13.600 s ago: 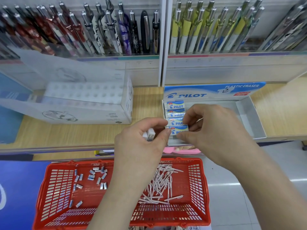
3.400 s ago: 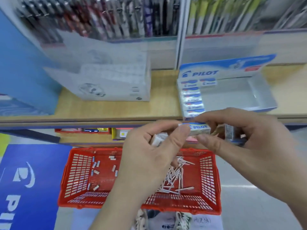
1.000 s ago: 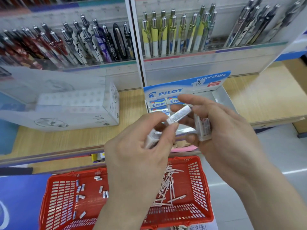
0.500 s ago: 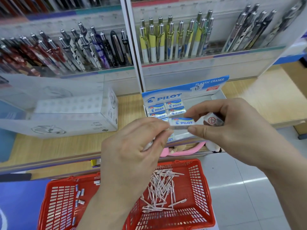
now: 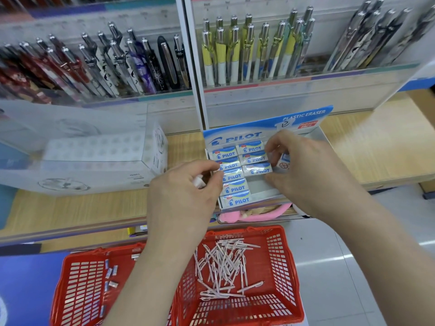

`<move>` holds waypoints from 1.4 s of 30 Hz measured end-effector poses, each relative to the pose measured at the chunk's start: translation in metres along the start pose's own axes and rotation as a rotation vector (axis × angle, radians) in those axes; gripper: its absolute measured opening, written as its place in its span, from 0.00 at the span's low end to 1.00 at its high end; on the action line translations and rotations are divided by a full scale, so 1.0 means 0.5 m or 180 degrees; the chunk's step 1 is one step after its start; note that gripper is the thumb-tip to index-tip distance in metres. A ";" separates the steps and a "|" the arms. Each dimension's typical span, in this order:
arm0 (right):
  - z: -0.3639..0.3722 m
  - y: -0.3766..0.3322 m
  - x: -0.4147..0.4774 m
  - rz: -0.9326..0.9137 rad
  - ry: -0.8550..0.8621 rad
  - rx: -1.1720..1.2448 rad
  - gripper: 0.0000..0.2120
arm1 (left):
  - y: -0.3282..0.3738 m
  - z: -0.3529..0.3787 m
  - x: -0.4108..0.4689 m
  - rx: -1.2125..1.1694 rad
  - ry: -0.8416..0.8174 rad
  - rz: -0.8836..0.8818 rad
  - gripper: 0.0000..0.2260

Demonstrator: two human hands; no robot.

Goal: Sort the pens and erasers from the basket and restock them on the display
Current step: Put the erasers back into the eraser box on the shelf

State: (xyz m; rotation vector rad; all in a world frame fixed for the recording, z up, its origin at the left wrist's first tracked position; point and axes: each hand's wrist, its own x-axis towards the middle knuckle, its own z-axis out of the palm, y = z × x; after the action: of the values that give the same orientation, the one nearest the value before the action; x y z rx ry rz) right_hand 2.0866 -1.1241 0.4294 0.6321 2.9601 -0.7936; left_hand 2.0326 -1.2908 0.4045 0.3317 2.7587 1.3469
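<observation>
basket (image 5: 286, 267): red plastic lattice, smooth, slightly glossy.
loose pens (image 5: 223, 267): pale plastic, matt.
erasers (image 5: 236, 188): printed paper sleeves, faint sheen.
eraser box (image 5: 266, 128): printed cardboard, glossy front, matt grey inside.
display pens (image 5: 235, 52): shiny chrome clips and tips, glossy patterned barrels.
clear case (image 5: 94, 156): transparent plastic, glossy.
shelf (image 5: 367, 149): wood-grain board, matt.
floor (image 5: 353, 267): smooth, reflective tiles.

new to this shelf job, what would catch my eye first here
The right hand pinches a blue-sleeved white eraser inside the blue-and-white cardboard Pilot box on the wooden shelf, while the left hand grips a second white eraser beside it. Below, a red plastic basket holds a heap of pale pens.
</observation>
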 end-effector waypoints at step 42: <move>-0.040 -0.008 -0.094 0.0364 -0.0421 0.3924 0.13 | 0.087 -0.043 -0.084 -0.1407 -0.0302 0.0029 0.11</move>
State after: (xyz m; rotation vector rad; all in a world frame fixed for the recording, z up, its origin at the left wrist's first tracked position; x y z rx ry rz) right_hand 2.1298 -1.1356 0.4542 0.6529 1.9686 -2.4634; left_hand 2.0776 -1.2906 0.4499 0.3670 2.2988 1.8311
